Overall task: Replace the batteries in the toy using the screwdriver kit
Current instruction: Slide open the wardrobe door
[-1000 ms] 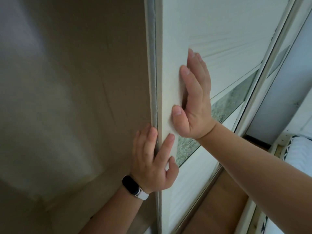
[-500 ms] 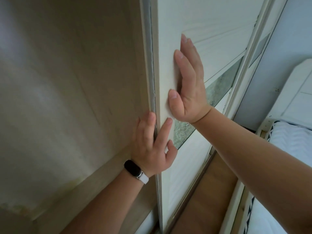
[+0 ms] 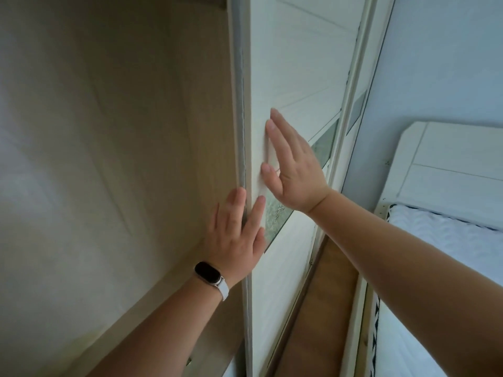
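Note:
No toy, batteries or screwdriver kit is in view. A white sliding wardrobe door (image 3: 294, 77) with a green patterned glass strip fills the middle. My right hand (image 3: 295, 170) lies flat against the door's front, fingers straight and pointing up. My left hand (image 3: 236, 232), with a dark watch on a white strap at the wrist, has straight fingers over the door's left edge. Neither hand holds anything.
The open wardrobe interior (image 3: 109, 159) with beige panels is on the left. A second sliding door (image 3: 359, 91) stands behind the first. A bed with a white headboard (image 3: 449, 164) and white mattress (image 3: 449, 254) is at the right, with wooden floor (image 3: 321, 308) between.
The view has shifted, so more of the bed shows. My left hand's fingers have straightened from a looser curl at the door edge. My right hand stays flat on the door.

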